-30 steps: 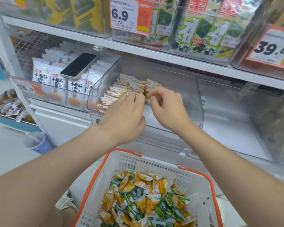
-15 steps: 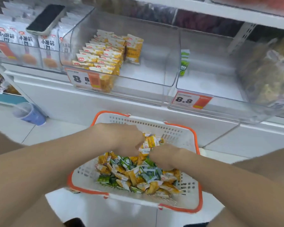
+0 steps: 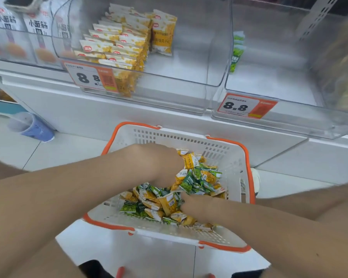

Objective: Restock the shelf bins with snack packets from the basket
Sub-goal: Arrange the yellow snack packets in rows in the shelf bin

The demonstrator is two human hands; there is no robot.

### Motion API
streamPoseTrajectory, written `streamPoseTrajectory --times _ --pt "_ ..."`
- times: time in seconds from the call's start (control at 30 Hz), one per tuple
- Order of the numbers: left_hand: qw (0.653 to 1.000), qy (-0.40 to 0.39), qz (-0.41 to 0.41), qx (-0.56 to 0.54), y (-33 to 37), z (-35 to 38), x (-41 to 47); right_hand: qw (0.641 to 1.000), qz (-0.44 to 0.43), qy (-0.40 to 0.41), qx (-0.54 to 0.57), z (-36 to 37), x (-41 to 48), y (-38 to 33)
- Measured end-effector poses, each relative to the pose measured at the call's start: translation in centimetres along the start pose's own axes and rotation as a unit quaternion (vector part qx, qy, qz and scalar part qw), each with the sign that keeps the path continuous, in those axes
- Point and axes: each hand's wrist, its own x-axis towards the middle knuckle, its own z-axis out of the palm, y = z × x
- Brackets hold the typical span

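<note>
A white basket with an orange rim [image 3: 225,157] sits low in front of me, holding a heap of yellow and green snack packets [image 3: 201,179]. My left hand [image 3: 159,163] reaches into the heap from the left, its fingers curled around a few yellow packets [image 3: 189,160]. My right hand [image 3: 197,206] comes in from the right with its fingertips buried among the packets, so its grip is hidden. Above, a clear shelf bin [image 3: 169,77] holds rows of yellow packets [image 3: 117,43] on its left side.
The bin to the right [image 3: 269,87] holds a few green packets [image 3: 237,51] at its back left. Orange 8.8 price tags [image 3: 245,106] hang on the bin fronts. White packets [image 3: 36,27] fill the left bin. A blue cup [image 3: 34,128] stands on the floor.
Both hands left the yellow-packet bin and dropped into the basket. They have since spread apart in the heap, and my view has tilted down toward it.
</note>
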Motion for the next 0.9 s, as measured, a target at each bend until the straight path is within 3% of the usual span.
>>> streamPoseTrajectory --times 0.13,0.27,0.33,0.47,0.63,0.73,0.9 --pt "0.999 0.014 0.003 -0.047 0.1 -0.4 -0.4 0.997 0.050 0.029 0.043 0.1 -0.3 0.7" --pt "0.999 0.023 -0.006 -0.039 -0.8 -0.3 -1.1 0.995 0.066 -0.059 0.035 1.2 -0.7 0.6" --pt "0.999 0.026 -0.006 -0.033 -0.7 -0.3 -1.2 0.995 0.070 -0.058 0.035 0.9 -1.0 0.4" --pt "0.999 0.021 0.001 -0.040 -0.8 -0.3 -1.0 0.995 0.064 0.046 0.053 -0.8 -1.4 0.7" --pt "0.999 0.021 -0.013 -0.039 -1.3 -1.0 -1.0 0.971 0.094 0.176 0.130 -4.3 -2.6 1.5" --pt "0.999 0.016 -0.024 -0.039 -2.0 -2.0 -1.6 0.928 0.102 0.268 0.237 -7.0 -4.1 1.4" --pt "0.995 0.032 -0.044 -0.088 -4.2 -4.1 -3.7 0.824 0.091 0.451 0.331 -12.8 -8.6 0.9"
